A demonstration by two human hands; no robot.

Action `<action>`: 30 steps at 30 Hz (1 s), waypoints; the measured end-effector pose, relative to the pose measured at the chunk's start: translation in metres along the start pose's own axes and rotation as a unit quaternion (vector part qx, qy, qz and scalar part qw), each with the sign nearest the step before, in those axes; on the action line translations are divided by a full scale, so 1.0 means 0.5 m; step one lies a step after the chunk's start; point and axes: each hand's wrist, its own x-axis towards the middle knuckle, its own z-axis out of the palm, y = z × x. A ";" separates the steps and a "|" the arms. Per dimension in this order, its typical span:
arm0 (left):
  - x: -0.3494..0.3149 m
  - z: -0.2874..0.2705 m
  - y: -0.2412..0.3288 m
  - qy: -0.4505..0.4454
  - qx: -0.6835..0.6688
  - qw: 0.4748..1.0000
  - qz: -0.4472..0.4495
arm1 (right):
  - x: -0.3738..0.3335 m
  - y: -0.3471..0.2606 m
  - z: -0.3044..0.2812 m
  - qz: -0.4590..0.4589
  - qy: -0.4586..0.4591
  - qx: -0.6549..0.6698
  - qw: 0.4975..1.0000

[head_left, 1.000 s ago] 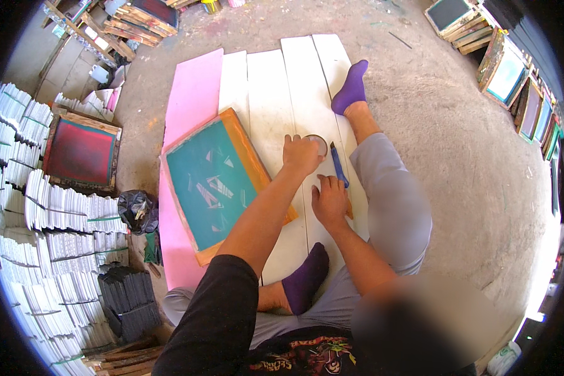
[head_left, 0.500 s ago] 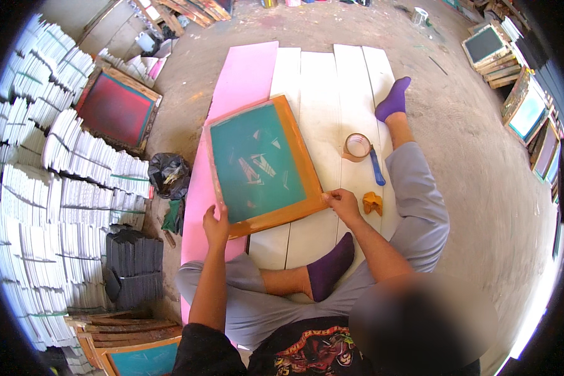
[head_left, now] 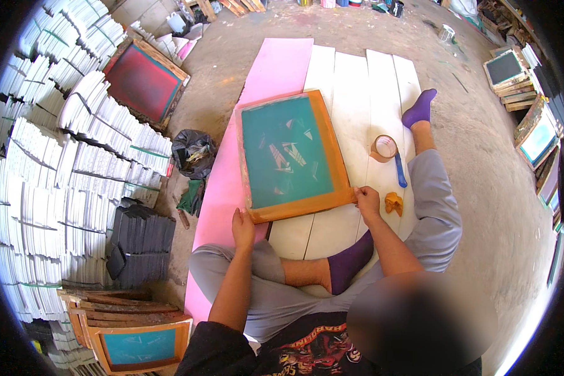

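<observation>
While we sit cross-legged on the dusty concrete floor, our 2 hands grip the near edge of a wooden-framed printing screen, its teal mesh taut inside an orange-brown rectangular frame. Our left hand curls closed over the frame's near left corner, thumb side up; our right hand pinches shut on the near right corner. The screen lies flat, partly on a smooth pink foam sheet and partly on a row of white painted boards laid side by side. Pale torn-looking patches mark the mesh.

Just to the right of the screen, on the boards, rests a roll of brown tape, round and hollow, with a blue-handled tool touching its near side. A crumpled yellow rag lies just beside our right hand. We wear grey trousers and purple socks.

At left, tall stacks of white sheets rise in bundled columns, with a red-meshed frame leaning against them and a knotted black plastic bag near the pink sheet. Another teal screen stands at lower left.
</observation>
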 end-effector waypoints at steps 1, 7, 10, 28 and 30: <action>-0.004 0.001 0.004 0.003 -0.003 1.000 0.001 | 0.002 0.006 -0.001 0.000 0.001 -0.001 1.000; -0.028 -0.004 0.031 0.082 0.194 0.968 0.137 | -0.002 0.002 0.006 0.013 0.019 0.032 0.999; -0.038 0.000 0.028 0.050 0.218 0.958 0.180 | -0.012 -0.012 0.004 0.012 0.017 0.044 0.999; -0.024 0.025 -0.032 -0.021 0.212 0.973 0.093 | -0.021 -0.024 0.025 -0.027 0.087 -0.147 0.985; -0.016 0.023 -0.042 -0.043 0.240 0.968 0.067 | -0.029 -0.036 0.027 -0.018 0.087 -0.142 0.986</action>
